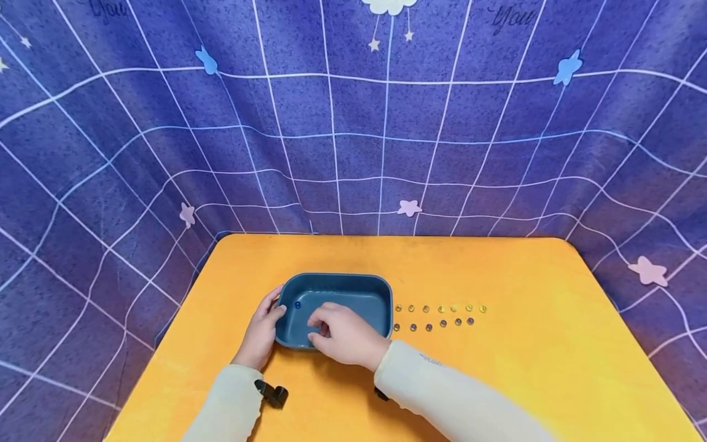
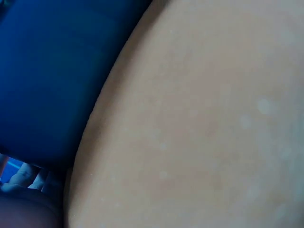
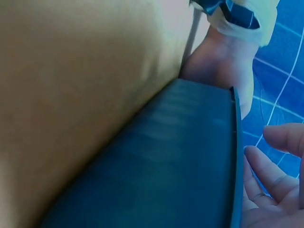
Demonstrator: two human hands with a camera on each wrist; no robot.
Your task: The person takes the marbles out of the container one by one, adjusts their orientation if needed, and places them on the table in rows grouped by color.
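A dark blue rectangular tub point(image 1: 381, 288) with rounded corners sits on the table. My left hand point(image 1: 259, 336) grips its left end, the thumb at the rim and the fingers along the outer wall. Inside the tub, towards the left, lies one small blue marble point(image 1: 298, 304). My right hand point(image 1: 345, 334) is over the tub's front part, its fingers loosely bent. In the right wrist view the thumb point(image 3: 285, 137) stands apart from the fingers, with nothing visible between them. The tub's outer wall point(image 2: 52, 80) fills the left of the left wrist view.
Right of the tub, two rows of small marbles run along the yellow table point(image 1: 530, 368): yellowish marbles point(image 1: 440, 309) behind, dark bluish marbles point(image 1: 444, 323) in front. The nearest ones lie close to the tub's right wall. A blue gridded curtain point(image 1: 359, 159) surrounds the table's back and sides.
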